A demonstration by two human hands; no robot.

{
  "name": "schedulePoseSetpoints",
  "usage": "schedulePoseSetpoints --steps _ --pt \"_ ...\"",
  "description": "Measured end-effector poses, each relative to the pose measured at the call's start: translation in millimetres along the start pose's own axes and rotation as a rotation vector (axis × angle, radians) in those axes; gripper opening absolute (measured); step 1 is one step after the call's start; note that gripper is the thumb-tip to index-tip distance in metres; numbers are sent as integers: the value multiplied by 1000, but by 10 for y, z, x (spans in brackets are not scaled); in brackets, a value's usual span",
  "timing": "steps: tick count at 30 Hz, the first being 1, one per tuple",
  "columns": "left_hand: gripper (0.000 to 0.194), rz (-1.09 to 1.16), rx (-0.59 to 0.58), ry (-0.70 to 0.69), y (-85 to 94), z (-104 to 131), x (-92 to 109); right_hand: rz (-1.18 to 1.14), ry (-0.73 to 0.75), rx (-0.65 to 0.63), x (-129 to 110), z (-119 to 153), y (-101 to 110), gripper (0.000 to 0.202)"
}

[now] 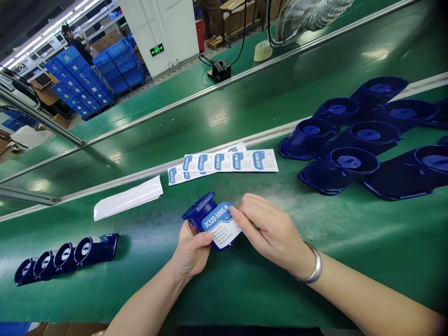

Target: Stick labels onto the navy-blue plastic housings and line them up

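Note:
My left hand point(194, 247) is closed around a dark blue plastic pump housing point(200, 207), its round flange tipped up to the left. A white and blue printed label point(224, 228) marked DC52Q-5000L/H lies over the housing's side. The right end of that label is pinched between the thumb and finger of my right hand point(266, 231), which wears a silver bangle. Part of the label's right end is behind my fingers. Just beyond my hands, printed label sheets point(231, 161) overlap on the green work surface.
White paper strips point(128, 198) lie left of the label sheets. Several blue housings stand in a row point(84, 252) at the left; more blue housings point(353, 161) cluster at the right. Metal rails point(168, 105) cross behind. Blue crates point(79, 79) and a person point(79, 44) are farther back.

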State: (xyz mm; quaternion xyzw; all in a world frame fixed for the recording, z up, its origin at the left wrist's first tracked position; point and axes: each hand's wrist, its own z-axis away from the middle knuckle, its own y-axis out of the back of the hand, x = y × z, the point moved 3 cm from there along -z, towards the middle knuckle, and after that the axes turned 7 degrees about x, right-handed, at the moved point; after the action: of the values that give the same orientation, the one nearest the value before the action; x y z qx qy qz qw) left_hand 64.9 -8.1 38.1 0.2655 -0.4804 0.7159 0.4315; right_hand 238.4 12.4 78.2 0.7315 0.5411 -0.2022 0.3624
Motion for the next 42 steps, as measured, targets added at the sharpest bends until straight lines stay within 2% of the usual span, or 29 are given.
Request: schedulePoseSetpoints --steps 4,8,11,14,16,18,20,22,24,27,30,32,36,39,42 --pt "66 -13 -59 0 -1 26 21 -70 -67 -22 -4 28 -70 36" --pt "71 -42 -107 -32 13 43 36 -189 -196 -26 4 106 -154 37" --pt "72 -53 -139 -56 28 27 30 -324 -359 24 31 200 -235 29" --pt "71 -42 -146 -52 49 -22 22 -496 -589 27 93 306 -371 22" --pt "72 -21 -135 -44 56 -62 33 -576 -731 14 158 357 -459 29" --pt "74 14 -123 -18 49 -94 51 -599 -818 55 238 373 -486 40" --pt "72 64 -107 49 32 -109 56 -560 -817 137 308 347 -434 45" --pt "66 120 -95 143 10 -109 38 -488 -740 215 341 293 -328 40" --pt "62 164 -104 249 -16 -99 -3 -435 -646 237 333 237 -228 35" --pt "62 210 -185 402 -61 -77 -86 -487 -600 106 293 203 -192 41" --pt "61 240 -264 506 -87 -60 -150 -575 -699 -100 285 243 -257 47" --pt "62 241 -284 537 -88 -54 -174 -623 -773 -146 306 272 -293 46" --pt "63 238 -307 554 -75 -57 -199 -701 -848 -127 344 295 -323 45" --pt "59 209 -308 512 -57 -87 -201 -670 -900 -100 349 330 -321 46" --pt "54 123 -289 433 -39 -129 -186 -584 -852 -54 334 364 -299 48"
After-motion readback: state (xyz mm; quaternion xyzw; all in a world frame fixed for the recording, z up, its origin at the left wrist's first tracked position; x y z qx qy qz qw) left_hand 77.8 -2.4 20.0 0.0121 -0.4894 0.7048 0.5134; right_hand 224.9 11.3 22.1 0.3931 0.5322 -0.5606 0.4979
